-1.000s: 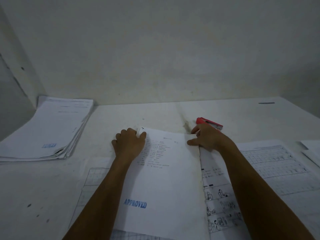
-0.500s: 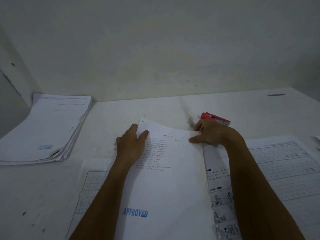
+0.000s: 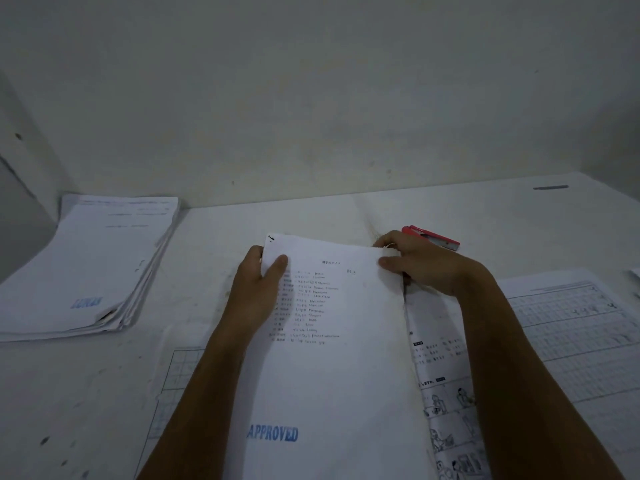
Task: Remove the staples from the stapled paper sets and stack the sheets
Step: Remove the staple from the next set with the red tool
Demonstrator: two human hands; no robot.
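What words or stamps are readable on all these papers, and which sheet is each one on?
"APPROVED": blue stamp near the bottom of the white printed sheet gripped at its top corners by the left hand and right hand.
Blue stamp on the thick stack of white sheets at the left: blurred, unreadable.
Typed list on the held sheet: too small to read.
Comic-strip worksheet and gridded worksheet: too small.

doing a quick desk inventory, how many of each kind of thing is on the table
Paper stack: 1, at far left
Held paper set stamped APPROVED: 1
Loose worksheets lying flat: at least 3 (grid, comic, lined)
Red stapler: 1
Total: at least 6
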